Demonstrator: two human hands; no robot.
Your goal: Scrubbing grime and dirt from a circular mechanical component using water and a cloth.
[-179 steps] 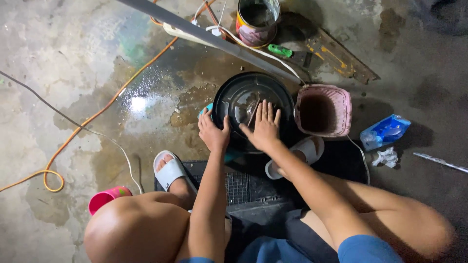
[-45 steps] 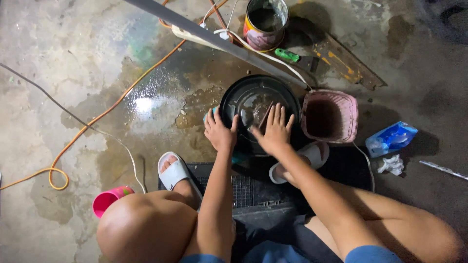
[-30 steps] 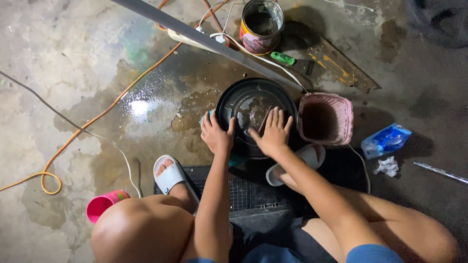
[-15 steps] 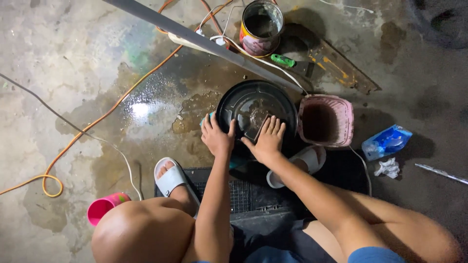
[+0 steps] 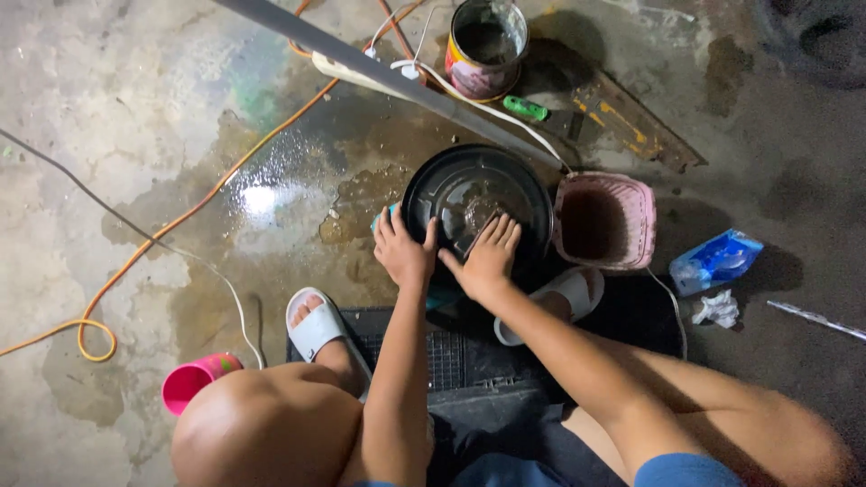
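Observation:
A round black pan (image 5: 475, 185) with wet, shiny water in it sits on the wet concrete floor in front of me. My left hand (image 5: 403, 252) grips its near-left rim, thumb over the edge. My right hand (image 5: 487, 256) rests flat on the pan's near inner surface, fingers spread and pointing away from me; whether it presses a small pad under the palm I cannot tell. My knees and white sandals (image 5: 317, 322) frame the pan, and I sit on a dark grated crate (image 5: 457, 361).
A pink woven basket (image 5: 603, 219) stands right of the pan. A paint tin (image 5: 485, 47), green-handled tool (image 5: 526, 108) and grey pole (image 5: 388, 79) lie beyond. A blue packet (image 5: 717, 260) with crumpled tissue lies right; a pink cup (image 5: 198, 380) and orange cable (image 5: 153, 236) left.
My right hand has slid a little back and forth over the pan's inside and now lies nearer the rim. The left hand keeps hold of the rim; the pan stays put.

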